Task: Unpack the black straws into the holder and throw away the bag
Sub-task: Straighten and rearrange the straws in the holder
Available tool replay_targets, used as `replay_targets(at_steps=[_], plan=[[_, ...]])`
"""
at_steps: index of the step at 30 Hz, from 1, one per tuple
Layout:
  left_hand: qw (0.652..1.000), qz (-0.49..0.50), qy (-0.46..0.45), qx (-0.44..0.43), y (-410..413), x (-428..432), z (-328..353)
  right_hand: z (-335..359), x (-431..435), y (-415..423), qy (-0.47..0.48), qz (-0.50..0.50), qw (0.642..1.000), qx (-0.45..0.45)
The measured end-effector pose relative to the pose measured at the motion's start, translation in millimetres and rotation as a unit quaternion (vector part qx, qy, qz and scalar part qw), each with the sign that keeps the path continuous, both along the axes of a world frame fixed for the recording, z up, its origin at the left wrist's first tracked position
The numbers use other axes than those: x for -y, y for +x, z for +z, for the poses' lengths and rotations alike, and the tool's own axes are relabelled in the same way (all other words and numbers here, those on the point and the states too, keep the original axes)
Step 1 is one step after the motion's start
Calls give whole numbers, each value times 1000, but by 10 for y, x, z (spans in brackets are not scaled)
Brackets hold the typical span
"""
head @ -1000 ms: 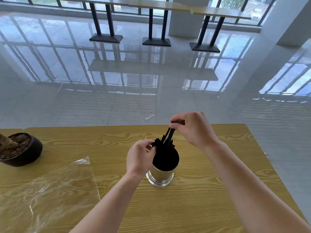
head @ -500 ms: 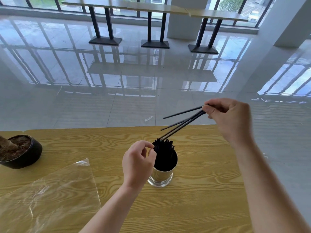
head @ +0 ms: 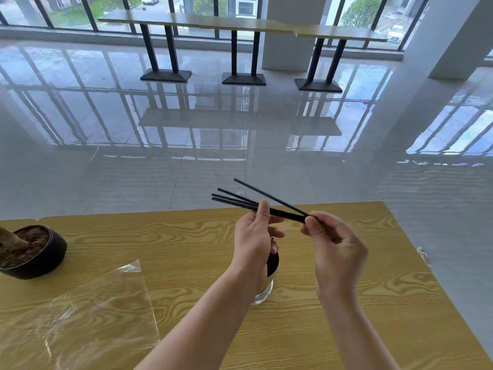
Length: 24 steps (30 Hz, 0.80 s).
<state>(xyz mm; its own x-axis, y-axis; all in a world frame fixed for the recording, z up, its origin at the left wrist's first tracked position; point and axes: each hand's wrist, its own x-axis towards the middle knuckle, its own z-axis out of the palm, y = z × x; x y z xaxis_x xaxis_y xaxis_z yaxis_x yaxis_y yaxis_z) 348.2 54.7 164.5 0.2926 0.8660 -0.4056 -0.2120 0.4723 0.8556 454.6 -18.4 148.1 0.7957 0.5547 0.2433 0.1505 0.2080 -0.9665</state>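
Note:
Several black straws [head: 241, 200] fan out level above the table, pointing left. My right hand [head: 334, 245] pinches their right ends between thumb and fingers. My left hand [head: 254, 237] is raised beside them, its fingertips touching the straws near their middle. Below and behind my left wrist stands the shiny metal holder [head: 269, 285], mostly hidden, its inside dark. The clear plastic bag [head: 80, 319] lies flat and empty on the table at the lower left.
A wooden table [head: 346, 316] carries everything; its far edge and right edge are close. A black plant pot [head: 40, 256] with soil stands at the left edge. Beyond are a glossy tiled floor and tall tables [head: 234, 25] by the windows.
My right hand pulled a few straws out of the holder, swung them level and came back in. My left hand left the holder's rim and rose to touch the straws.

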Motion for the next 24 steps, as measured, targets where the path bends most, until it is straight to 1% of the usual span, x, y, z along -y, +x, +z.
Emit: replay_targets(at_steps=[3,7,11,14,16,17,19,21,22,24], plan=[[999,16,-42,21,-7,-45,3,-142,118,-113,-8,7,999,-39],[999,27,-36,5,-37,-40,-7,-282,219,-247,-11,53,987,-151],[999,27,-24,-26,-91,-57,-22,-308,256,-321,-30,100,978,-180],[1000,12,-24,9,-138,-66,-25,-299,253,-313,-51,122,973,-191],[999,-16,-3,37,-177,-65,-15,-299,254,-283,-83,140,971,-175],[999,-32,18,39,-196,-62,-11,-287,258,-260,-103,155,969,-161],[995,-60,79,19,-224,-48,-2,-217,258,-204,-149,189,964,-111],[986,-92,140,-1,-250,-27,1,-53,226,-154,-192,189,962,-43],[981,-112,159,-7,-262,-12,0,56,191,-134,-194,183,964,-14],[970,-162,178,-14,-284,30,-4,323,84,-108,-165,189,967,43]])
